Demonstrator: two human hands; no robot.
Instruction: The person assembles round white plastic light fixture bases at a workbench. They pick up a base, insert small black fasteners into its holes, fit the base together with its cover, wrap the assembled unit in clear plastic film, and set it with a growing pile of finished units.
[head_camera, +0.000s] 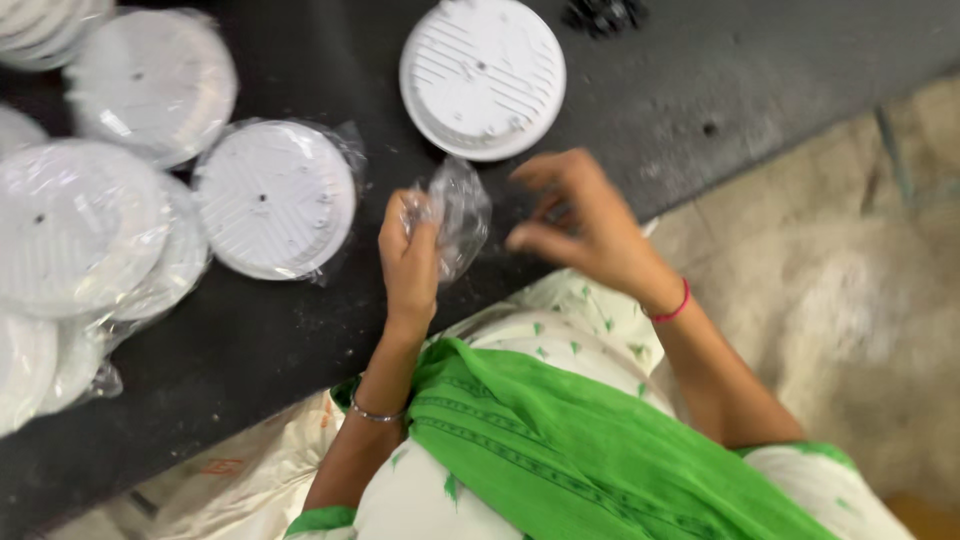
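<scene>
Centrally, a small clear plastic bag (458, 212) was held above the near edge of the dark table (700, 90). It was pinched at its upper left corner by the left hand (410, 262), whose fingers were closed on the film. The bag hung crumpled and looked empty, though the blur left this uncertain. The right hand (580, 225) was kept just to the right of the bag, its fingers curled loosely and spread, with the thumb pointed towards the film; whether the bag was actually touched by it could not be told. A thin metal bangle (375, 413) was worn on the left wrist and a red thread band (672, 310) on the right wrist.

Just beyond the hands, an unwrapped round white plastic disc (483, 77) with ribbed slots was seen lying flat on the table. To the left of the bag, a similar disc wrapped in clear film (274, 198) was laid flat, and further left a heap of wrapped discs (90, 230) was piled, overlapping. A green scarf (560, 440) was draped across the person's white patterned garment.
</scene>
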